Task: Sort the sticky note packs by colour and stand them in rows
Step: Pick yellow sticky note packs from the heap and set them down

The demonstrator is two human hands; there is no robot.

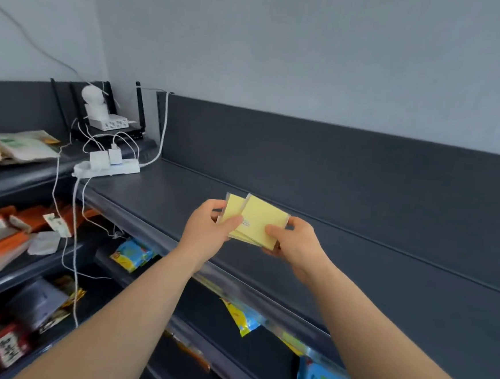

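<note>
Over the front half of the dark top shelf [342, 256], both hands hold one fanned bundle of yellow sticky note packs [257, 216].

Grip, left hand [206, 230]: fingers curled behind the bundle's left edge, thumb pressed on its front face.

Grip, right hand [294, 242]: thumb on the front pack's lower right part, fingers wrapped behind.

The hands sit close together and meet only through the bundle. Two packs show at the top, one offset to the left behind the other. More edges show at the bottom, but the exact count cannot be told. The packs are in clear wrap and tilted, faces toward the camera. They appear held clear of the shelf surface. A small printed mark on the front pack is unreadable.

Far left end of the shelf: a white power strip [110, 168] with white plugs, its cables running down over the edge. Behind it stands a black router [129, 135] with upright antennas and a white box on top.

Shelf below: blue-and-yellow packets [131, 254]. Left unit: orange boxes [0, 235], blurred.
</note>
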